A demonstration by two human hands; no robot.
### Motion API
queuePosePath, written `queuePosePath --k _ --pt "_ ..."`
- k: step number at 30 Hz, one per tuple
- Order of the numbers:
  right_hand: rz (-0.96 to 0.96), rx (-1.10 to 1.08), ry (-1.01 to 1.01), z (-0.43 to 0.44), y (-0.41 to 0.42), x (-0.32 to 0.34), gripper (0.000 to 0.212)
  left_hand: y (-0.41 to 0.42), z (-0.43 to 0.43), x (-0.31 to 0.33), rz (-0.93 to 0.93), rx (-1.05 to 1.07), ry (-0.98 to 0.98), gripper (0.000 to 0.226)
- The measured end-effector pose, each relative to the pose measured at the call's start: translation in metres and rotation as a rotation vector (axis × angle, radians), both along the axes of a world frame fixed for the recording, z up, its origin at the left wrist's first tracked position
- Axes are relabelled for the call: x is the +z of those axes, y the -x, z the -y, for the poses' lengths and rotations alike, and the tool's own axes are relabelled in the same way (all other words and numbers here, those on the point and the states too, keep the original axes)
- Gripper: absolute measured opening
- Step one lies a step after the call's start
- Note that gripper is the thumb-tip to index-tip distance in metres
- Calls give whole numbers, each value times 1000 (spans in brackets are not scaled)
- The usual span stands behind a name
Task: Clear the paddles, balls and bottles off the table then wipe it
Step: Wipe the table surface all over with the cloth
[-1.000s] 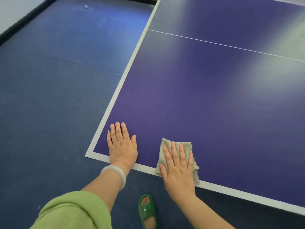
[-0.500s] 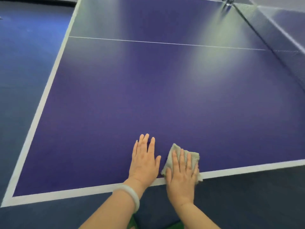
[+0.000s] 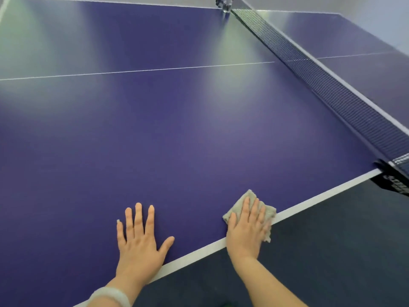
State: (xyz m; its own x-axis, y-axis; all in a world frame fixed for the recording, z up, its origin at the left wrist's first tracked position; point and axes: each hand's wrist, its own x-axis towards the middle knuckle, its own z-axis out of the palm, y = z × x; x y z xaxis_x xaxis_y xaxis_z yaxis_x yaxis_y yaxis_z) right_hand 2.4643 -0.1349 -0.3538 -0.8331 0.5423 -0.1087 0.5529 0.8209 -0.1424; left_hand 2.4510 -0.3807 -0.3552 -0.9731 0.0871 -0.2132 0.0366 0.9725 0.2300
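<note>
head view has the wipe running along the near side of the table (image 3: 177,140). 1 second ago both hands are at its left corner; 0.5 seconds ago they are partway along. Now they are close to the net (image 3: 327,85), whose near post has come into view at the right.

the right hand (image 3: 247,227) lies flat with straight fingers, pressing the grey cloth (image 3: 249,196) down where the blue surface meets the white edge line (image 3: 321,193). the left hand (image 3: 139,242) is spread wide, palm down on the bare surface and holding nothing. it trails further from the cloth than it did 0.5 seconds ago.

i judge that clearing is done and wiping is the step in hand. this strip is nearly finished on this half. the surface farther in probably needs more passes.
</note>
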Motion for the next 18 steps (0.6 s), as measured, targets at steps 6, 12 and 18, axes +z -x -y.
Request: queuePosePath --k 6,12,18 --pt "23 612 -19 -23 -19 -4 61 6 -4 5 8 40 -6 98" --pt "60 109 -92 -136 21 -11 64 26 -87 20 -65 -177 -85 80" --pt "-43 -74 -9 -111 27 -12 66 69 -211 22 33 -196 -62 74"
